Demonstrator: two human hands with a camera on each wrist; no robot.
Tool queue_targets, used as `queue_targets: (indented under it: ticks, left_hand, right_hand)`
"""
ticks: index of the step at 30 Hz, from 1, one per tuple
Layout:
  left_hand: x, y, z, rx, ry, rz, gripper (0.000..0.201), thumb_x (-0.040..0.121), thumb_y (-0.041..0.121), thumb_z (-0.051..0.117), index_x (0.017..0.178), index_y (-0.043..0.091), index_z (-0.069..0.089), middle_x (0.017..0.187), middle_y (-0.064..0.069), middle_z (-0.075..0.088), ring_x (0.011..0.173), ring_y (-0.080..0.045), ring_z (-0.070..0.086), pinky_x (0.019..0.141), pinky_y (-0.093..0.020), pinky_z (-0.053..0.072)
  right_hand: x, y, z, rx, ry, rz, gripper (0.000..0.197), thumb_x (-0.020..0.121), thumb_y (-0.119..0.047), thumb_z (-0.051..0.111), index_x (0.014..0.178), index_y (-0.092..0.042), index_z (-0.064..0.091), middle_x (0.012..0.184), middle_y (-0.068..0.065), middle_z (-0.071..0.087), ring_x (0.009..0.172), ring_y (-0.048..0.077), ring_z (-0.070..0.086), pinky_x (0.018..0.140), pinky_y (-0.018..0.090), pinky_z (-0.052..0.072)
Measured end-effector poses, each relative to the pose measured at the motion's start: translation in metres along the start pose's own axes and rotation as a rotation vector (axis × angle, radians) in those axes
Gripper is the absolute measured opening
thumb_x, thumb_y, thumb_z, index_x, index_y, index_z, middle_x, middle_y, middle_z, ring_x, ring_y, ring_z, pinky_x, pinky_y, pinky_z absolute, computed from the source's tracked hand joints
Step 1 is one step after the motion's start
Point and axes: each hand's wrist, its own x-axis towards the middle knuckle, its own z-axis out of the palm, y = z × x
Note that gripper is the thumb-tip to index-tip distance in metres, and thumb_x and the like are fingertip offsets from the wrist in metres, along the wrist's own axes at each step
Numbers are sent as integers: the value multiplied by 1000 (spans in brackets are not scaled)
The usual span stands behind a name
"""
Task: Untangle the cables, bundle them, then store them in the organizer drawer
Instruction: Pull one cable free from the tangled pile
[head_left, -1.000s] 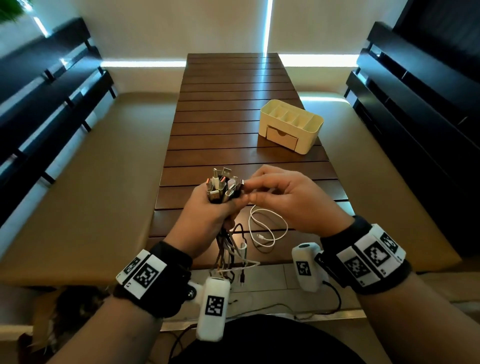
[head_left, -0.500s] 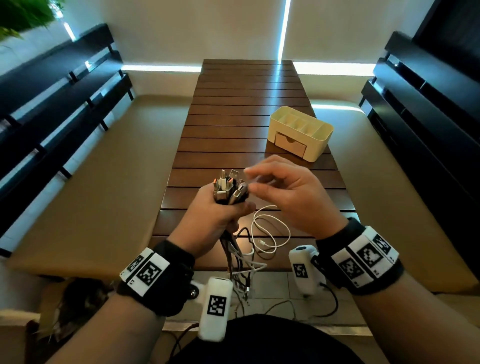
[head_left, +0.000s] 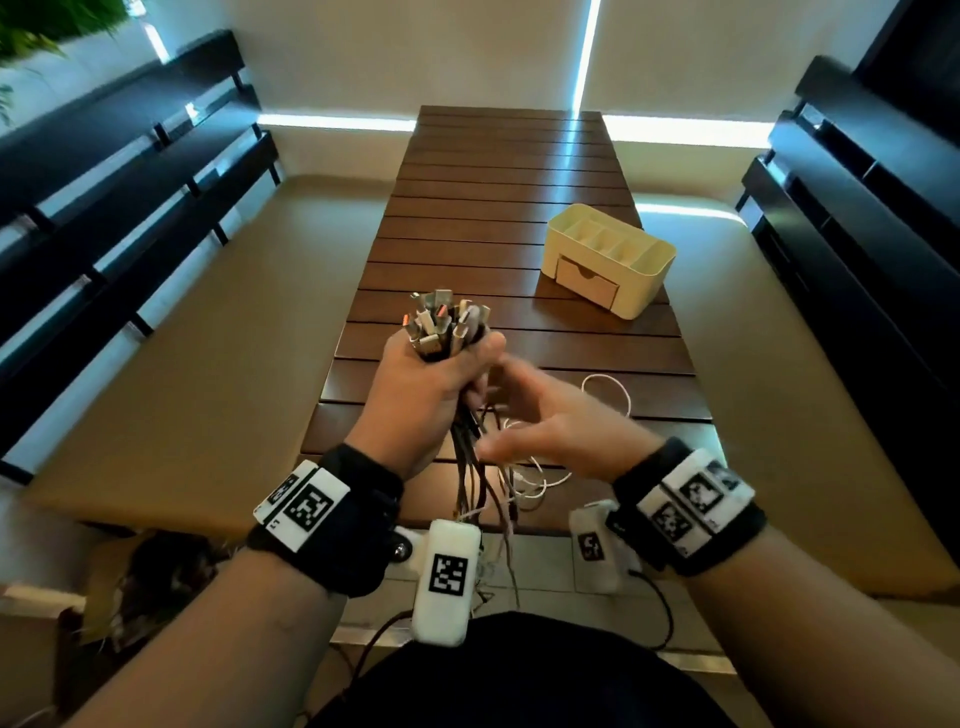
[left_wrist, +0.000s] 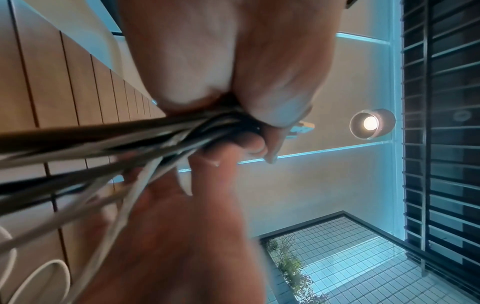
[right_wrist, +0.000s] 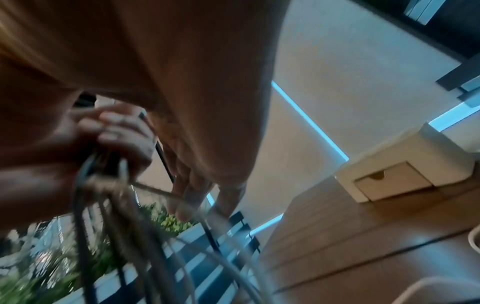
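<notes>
wooden slatted table fills the middle of our view, with a cream organizer on its right side, its small drawer closed. our left hand is fisted round a bundle of cables, plugs pointing up and cords hanging below the fist. our right hand sits just beside it with fingers loosely spread among the dangling cords, gripping none that we can see. a white cable lies coiled on the near table edge.
</notes>
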Motion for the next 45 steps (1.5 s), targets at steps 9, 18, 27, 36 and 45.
queue_targets:
  ticks: [9, 18, 27, 36, 45]
  left_hand:
    - [10, -2, 7, -11, 0, -33, 17, 87, 22, 69, 70, 23, 73, 67, -7, 66, 64, -22, 63, 70, -39, 55]
    - [10, -6, -7, -37, 46, -149, 22, 89, 29, 65, 70, 25, 57, 52, 3, 42, 41, -11, 40, 45, -25, 41]
    - [11, -14, -24, 15, 95, -178, 23, 90, 28, 65, 71, 24, 52, 51, 5, 37, 39, -9, 34, 43, -24, 36]
    - [11, -14, -26, 48, 90, -194, 24, 95, 20, 61, 76, 17, 48, 50, 5, 38, 38, -10, 34, 43, -24, 36]
    - [9, -16, -27, 31, 69, -193, 20, 93, 21, 64, 75, 22, 54, 51, 3, 36, 39, -11, 32, 43, -25, 35]
  right_hand:
    - [14, 14, 21, -330, 73, 74, 20, 98, -34, 57, 107, -17, 65, 97, -2, 72, 95, 16, 67, 93, 46, 52]
    - [9, 52, -34, -47, 163, 80, 23, 91, -37, 67, 113, -29, 67, 113, -5, 70, 106, 9, 66, 97, 32, 52]
    - [16, 132, -33, -387, 135, 444, 18, 84, -29, 78, 99, -23, 69, 95, -7, 68, 91, 14, 65, 83, 28, 54]
    - [19, 160, -21, -442, 243, 286, 6, 90, -15, 69, 93, -18, 73, 96, -6, 65, 90, 10, 63, 88, 30, 52]
    - [14, 168, -71, -335, 854, 407, 20, 92, -17, 66, 110, -13, 72, 102, 4, 69, 95, 19, 62, 86, 27, 47]
